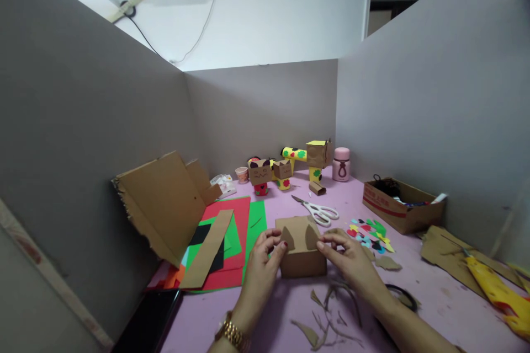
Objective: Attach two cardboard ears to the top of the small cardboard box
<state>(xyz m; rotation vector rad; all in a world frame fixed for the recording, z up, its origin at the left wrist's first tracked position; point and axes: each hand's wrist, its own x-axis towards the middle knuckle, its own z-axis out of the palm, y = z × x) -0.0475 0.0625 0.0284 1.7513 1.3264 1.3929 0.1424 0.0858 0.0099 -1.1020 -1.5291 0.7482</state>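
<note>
Gripping a cardboard box (302,265) from both sides, left hand (265,256) pinched on its left edge, right hand (350,256) pinched on its right edge, box resting mid pink surface (434,298), scissors (319,211) just behind, paper cutouts (370,233) to its right, scraps (327,317) in front.

Bare forearms, red-polished nails on left hand (265,259) and right hand (351,258), gold link watch (232,334) at the left wrist
</note>
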